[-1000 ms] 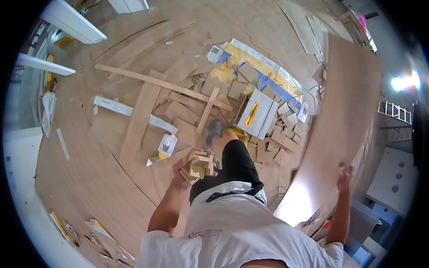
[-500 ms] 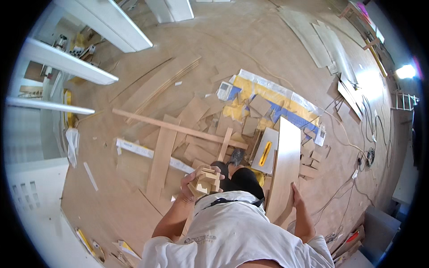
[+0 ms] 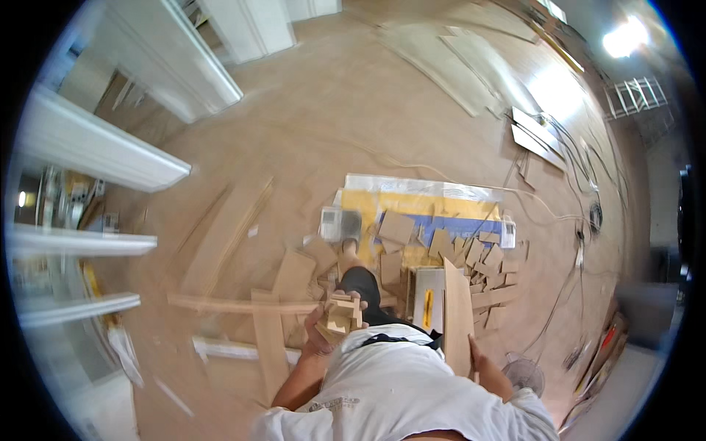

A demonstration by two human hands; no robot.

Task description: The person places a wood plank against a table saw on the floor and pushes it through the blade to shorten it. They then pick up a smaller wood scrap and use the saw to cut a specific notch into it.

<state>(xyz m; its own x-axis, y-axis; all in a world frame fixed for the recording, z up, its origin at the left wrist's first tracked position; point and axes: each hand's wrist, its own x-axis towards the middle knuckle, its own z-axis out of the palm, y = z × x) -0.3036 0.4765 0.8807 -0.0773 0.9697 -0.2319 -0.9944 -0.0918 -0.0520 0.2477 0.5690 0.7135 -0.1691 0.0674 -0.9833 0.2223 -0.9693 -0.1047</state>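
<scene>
My left hand is in front of my waist, its fingers wrapped round a stack of short pale wood pieces that look like cut plank ends. At my right side stands a long wood plank, tilted on edge. My right hand lies against its outer edge near the lower end; part of the fingers is hidden behind it. Just left of the plank is a grey-white panel on a low stack, with a yellow strip-shaped tool on top.
Wood offcuts litter a yellow and blue plastic sheet ahead. A long batten and a plank lie at the left. White upright panels stand far left. Cables and a fan are at the right.
My view has swung and I have stepped forward, one leg now reaching the plastic sheet. Both hands keep the wood pieces and the plank, which have moved along with me.
</scene>
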